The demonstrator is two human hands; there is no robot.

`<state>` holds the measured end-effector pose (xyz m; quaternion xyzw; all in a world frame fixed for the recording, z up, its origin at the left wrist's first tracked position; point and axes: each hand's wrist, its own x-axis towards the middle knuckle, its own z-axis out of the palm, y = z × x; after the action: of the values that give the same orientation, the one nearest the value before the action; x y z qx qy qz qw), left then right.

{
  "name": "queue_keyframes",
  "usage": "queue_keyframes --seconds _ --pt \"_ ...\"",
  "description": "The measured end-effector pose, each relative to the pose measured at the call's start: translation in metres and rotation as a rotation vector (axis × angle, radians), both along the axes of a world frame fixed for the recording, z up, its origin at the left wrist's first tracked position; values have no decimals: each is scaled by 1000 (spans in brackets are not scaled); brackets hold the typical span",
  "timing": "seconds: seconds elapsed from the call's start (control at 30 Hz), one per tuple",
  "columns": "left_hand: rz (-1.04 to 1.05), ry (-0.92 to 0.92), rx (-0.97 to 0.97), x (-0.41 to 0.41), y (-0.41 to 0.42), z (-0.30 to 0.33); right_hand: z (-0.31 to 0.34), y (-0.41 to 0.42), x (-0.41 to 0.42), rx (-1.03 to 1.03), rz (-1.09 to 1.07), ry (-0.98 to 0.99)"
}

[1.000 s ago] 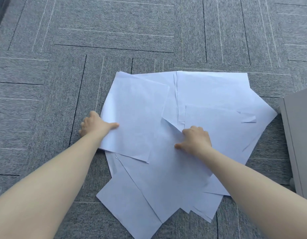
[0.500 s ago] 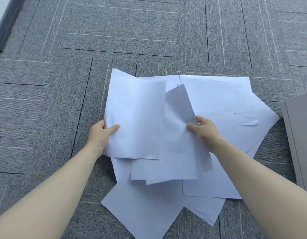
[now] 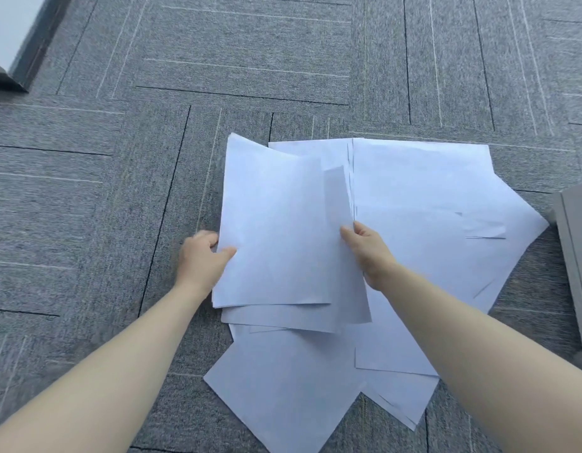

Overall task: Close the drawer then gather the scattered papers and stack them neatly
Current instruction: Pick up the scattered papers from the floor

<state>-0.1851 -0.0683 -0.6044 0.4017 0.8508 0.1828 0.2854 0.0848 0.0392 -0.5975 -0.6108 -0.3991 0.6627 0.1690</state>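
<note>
Both hands are on the bundle (image 3: 283,243) now, held just above the carpet (image 3: 86,223). The left hand (image 3: 201,259) pinches its left edge, thumb on top, fingers tucked under. The right hand (image 3: 364,246) grips the right edge, thumb over the sheets. The bundle's long axis runs near to far, straight out from the person, and its near edges are uneven, so it isn't squared yet.

The loose sheets (image 3: 430,207) are what matters for the next move. Most fan out to the right and far right of the bundle, right beside the right hand, so that hand looks best placed to reach them. More lie near, under and below the bundle (image 3: 283,387), between the 2 forearms. The cabinet (image 3: 577,256) sits at the right edge; I can't tell the drawer's state from here.
</note>
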Motion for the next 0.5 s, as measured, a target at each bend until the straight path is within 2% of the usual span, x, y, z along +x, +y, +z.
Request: queue_keyframes --seconds 0.13,0.2,0.3,0.37,0.43,0.5 --pt "55 -173 25 11 -3 -1 2 -6 -16 63 59 -37" --pt "64 -191 32 13 -4 -3 3 -8 -23 80 79 -90" --pt "122 -253 59 7 -6 -9 8 -7 -27 73 2 -10" --pt "242 -440 130 3 -4 -4 15 -4 -24 58 1 93" --pt "356 -723 242 -1 -3 1 20 -1 -18 32 35 172" --pt "396 -1009 211 0 -3 9 25 -1 -15 -6 73 227"
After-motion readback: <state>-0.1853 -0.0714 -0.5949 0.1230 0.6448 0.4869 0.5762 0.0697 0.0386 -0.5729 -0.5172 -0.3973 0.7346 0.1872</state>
